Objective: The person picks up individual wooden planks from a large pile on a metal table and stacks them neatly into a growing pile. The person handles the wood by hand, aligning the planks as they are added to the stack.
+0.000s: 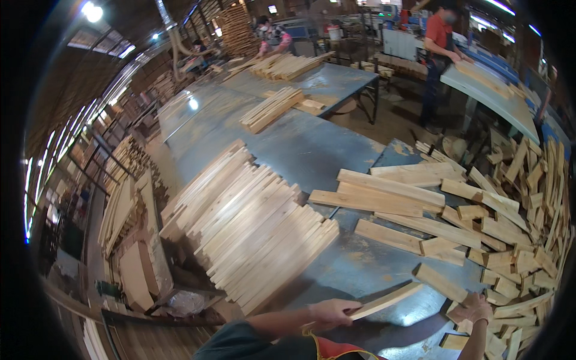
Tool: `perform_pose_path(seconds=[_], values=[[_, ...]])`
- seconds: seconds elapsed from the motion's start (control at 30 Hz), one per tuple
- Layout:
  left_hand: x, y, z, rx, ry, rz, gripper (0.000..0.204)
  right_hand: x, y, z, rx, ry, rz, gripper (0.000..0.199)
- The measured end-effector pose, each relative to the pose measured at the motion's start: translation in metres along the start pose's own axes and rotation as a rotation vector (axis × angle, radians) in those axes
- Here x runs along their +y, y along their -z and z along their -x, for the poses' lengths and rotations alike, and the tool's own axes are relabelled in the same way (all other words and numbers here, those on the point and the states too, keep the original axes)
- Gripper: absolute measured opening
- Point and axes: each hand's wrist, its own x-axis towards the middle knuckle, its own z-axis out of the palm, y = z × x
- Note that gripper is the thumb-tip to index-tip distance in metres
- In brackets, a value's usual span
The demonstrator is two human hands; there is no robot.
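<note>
My left hand (333,314) is closed round the near end of a narrow wooden strip (389,299), which slants up and to the right over the metal table. At the lower right, my right hand (475,308) grips the near end of a short, wider wooden board (440,282). The two pieces are apart. Left of centre lies a broad layer of wooden strips (258,222) set side by side with uneven ends. Beyond my right hand, several loose boards (390,192) lie across one another on the table.
A large heap of short wood offcuts (522,240) borders the table's right side. Farther back on the blue-grey table (312,144) are a small bundle of strips (272,110) and a larger stack (287,66). A person in red (440,42) works at another table (489,90).
</note>
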Motion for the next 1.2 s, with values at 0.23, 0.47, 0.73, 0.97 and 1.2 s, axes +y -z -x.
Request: perform_pose_path(seconds=[0.23,0.47,0.73,0.97,1.2], values=[[-0.05,-0.007,0.095,-0.047,0.142,0.78,0.072,-0.047,-0.048,0.029,-0.019,0.291,0.447,0.11],[-0.069,0.038,0.133,0.765,0.223,-0.83,0.068,-0.081,-0.069,0.044,-0.028,0.296,0.303,0.119],[-0.07,0.044,0.114,0.848,0.025,-0.894,0.075,-0.126,-0.012,0.145,0.301,0.229,-0.33,0.066],[0.012,0.001,-0.046,0.617,-0.223,-0.986,0.09,-0.068,-0.067,0.216,0.411,-0.322,-0.738,0.078],[0.131,-0.029,-0.242,0.326,-0.364,-1.152,0.104,0.061,-0.112,0.194,0.688,-0.877,-1.324,0.093]])
